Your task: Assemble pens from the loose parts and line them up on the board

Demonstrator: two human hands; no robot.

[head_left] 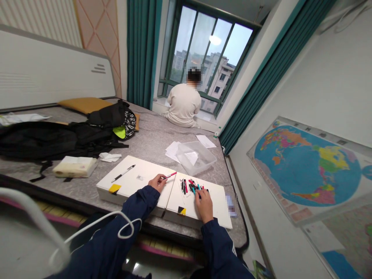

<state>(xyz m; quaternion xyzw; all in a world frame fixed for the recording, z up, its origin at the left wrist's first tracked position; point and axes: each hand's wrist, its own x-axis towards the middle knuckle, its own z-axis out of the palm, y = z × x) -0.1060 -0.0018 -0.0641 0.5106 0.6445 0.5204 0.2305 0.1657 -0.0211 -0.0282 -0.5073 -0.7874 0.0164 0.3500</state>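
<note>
- A grey-covered bed [151, 135] fills the room below a window [212, 42]; two white boxes [151, 170] stand side by side near its edge, probably giving a firm, flat top over soft bedding.
- The small pile of pens and pen parts [186, 186], red, black and teal, lies on the right-hand box, within easy reach.
- The right hand [205, 204] bends its fingers down at the pile; whether its grip pinches a piece, I cannot tell.
- The left hand [157, 183] pinches a red-ended pen [171, 175] above the left-hand box, seemingly to keep it apart from the pile.
- A black-and-white pen [123, 173] lies alone beyond that hand.
- Past the boxes: a clear tray [207, 162], papers [172, 152], a tissue pack [75, 166], a black bag [43, 139] and a seated person [184, 102].
- A white cable [99, 223] loops by the left sleeve and might snag.
</note>
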